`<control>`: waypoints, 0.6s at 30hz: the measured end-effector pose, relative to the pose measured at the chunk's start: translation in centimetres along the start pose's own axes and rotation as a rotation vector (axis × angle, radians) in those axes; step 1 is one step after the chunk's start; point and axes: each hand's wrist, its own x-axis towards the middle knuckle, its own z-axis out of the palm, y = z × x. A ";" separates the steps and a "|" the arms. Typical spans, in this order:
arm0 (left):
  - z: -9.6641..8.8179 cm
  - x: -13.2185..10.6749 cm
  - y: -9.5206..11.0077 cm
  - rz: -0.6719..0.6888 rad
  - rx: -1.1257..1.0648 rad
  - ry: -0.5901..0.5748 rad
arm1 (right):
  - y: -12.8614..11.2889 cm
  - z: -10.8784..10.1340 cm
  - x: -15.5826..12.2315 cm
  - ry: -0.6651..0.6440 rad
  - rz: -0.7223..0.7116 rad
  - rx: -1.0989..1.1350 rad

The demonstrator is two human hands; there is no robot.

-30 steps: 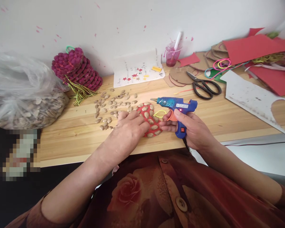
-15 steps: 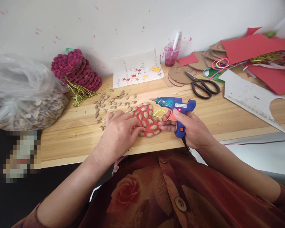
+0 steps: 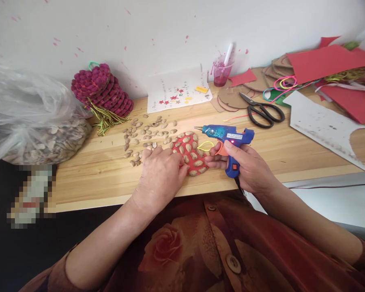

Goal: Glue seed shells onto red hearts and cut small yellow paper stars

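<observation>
At centre, the red shell-covered piece (image 3: pixel 192 156) is touched by the half-open left hand (image 3: pixel 161 176), fingertips resting on its left edge; just right, a blue glue gun (image 3: pixel 228 136) is gripped by the right hand (image 3: pixel 247 168). Scissors (image 3: pixel 263 110) are seen upper right.

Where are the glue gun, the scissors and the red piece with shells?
glue gun (image 3: pixel 226 135), head view, on its blue barrel.
scissors (image 3: pixel 254 106), head view, where the blades cross.
red piece (image 3: pixel 191 156), head view, on its middle, among the shells.

Glossy plastic glue gun (image 3: pixel 226 138), matt wooden table (image 3: pixel 109 170), perhaps pine
</observation>
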 end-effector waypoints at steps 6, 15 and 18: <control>-0.1 -0.2 0.2 -0.045 -0.048 -0.050 | 0.0 -0.1 -0.1 -0.002 -0.004 0.016; -0.2 0.4 -0.1 -0.193 -0.212 -0.115 | 0.0 0.0 -0.1 0.014 -0.001 0.021; -0.7 0.3 -0.2 -0.293 -0.316 -0.131 | 0.0 0.0 -0.1 0.012 -0.002 0.026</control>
